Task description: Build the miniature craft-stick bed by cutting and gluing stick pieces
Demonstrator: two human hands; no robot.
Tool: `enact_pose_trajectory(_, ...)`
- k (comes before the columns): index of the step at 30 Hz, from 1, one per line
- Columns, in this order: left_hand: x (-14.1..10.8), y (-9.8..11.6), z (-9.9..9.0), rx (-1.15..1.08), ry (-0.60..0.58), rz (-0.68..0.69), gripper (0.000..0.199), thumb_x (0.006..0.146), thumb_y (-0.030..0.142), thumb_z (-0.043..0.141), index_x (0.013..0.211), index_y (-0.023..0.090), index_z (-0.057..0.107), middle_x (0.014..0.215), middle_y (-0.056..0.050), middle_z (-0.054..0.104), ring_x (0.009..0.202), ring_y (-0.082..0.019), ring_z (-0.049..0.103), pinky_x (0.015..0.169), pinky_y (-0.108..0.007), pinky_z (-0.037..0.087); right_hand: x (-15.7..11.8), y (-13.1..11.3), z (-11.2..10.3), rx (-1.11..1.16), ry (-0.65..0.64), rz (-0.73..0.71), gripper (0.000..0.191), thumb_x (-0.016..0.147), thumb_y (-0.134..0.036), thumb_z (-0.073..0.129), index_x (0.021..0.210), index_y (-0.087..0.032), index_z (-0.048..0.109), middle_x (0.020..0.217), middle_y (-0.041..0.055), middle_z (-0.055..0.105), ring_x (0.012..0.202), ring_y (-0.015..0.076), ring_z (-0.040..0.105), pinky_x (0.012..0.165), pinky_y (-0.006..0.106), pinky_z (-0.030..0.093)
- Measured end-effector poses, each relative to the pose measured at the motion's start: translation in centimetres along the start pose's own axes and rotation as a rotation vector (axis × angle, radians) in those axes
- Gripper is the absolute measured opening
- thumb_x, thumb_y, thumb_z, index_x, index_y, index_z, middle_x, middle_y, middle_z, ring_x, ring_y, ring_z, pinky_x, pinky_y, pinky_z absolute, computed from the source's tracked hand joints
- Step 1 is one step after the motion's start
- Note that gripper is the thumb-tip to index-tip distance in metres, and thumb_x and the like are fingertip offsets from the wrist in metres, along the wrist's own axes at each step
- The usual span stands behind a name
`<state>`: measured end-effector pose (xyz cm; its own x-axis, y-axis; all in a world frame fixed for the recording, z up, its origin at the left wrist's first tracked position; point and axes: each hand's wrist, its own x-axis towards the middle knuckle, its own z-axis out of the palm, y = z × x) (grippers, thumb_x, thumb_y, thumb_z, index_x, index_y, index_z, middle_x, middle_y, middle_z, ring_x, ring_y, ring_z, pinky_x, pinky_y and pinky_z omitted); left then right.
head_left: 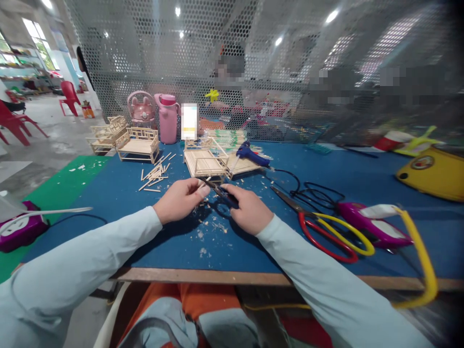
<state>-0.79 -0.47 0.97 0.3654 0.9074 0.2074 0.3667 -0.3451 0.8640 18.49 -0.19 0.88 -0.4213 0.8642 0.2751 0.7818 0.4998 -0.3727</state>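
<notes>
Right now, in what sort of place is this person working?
Probably a craft workshop: small stick-built furniture models, a blue glue gun and large scissors are on the blue worktable.

one head-worn view from above wearer's lap [212, 302], facing forward and tilted down; left hand [180, 200] and right hand [251, 210] close, near mid-frame; sleeves [94, 251] enter from lower corners; blue tabletop [155, 249] spreads wide, mesh screen [145, 48] farther back across top.

Stick [208, 180] partly hidden in left hand [183, 199]; yellow pouch [437, 173] cut by right edge.
</notes>
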Motion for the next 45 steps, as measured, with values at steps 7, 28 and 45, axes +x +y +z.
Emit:
enact_pose_trajectory(7, -0.1, 0.0, 0.5, 0.159, 0.085, -0.048, 0.049, 0.087, 0.052, 0.026, 0.053, 0.018, 0.038, 0.049, 0.003, 0.036, 0.049, -0.01, 0.033, 0.05, -0.024, 0.024, 0.0, -0.2, 0.7, 0.022, -0.028, -0.009, 0.056, 0.06, -0.002, 0.046, 0.114, -0.011, 0.055, 0.113, 0.0133, 0.063, 0.105, 0.024, 0.058, 0.092, 0.035, 0.043)
enact_pose_trajectory(28, 0.9, -0.3, -0.3, 0.368, 0.109, -0.087, 0.049, 0.087, 0.049, 0.026, 0.05, 0.018, 0.034, 0.047, 0.003, 0.035, 0.048, -0.01, 0.03, 0.05, -0.026, 0.019, 0.2, -1.6, 1.0, -0.48, 0.115, 0.08, 0.048, 0.066, -0.01, 0.051, 0.114, -0.009, 0.052, 0.1, 0.0168, 0.061, 0.089, 0.0268, 0.057, 0.079, 0.034, 0.042)
enact_pose_trajectory(45, 0.7, -1.1, -0.6, -0.103, 0.235, 0.084, 0.047, 0.088, 0.054, 0.025, 0.057, 0.02, 0.03, 0.053, 0.004, 0.032, 0.048, -0.009, 0.03, 0.048, -0.023, 0.027, 0.7, 0.6, -0.3, -0.035, -0.111, 0.067, 0.056, 0.058, -0.002, 0.047, 0.111, -0.014, 0.06, 0.098, 0.0091, 0.066, 0.092, 0.0226, 0.058, 0.081, 0.029, 0.042)
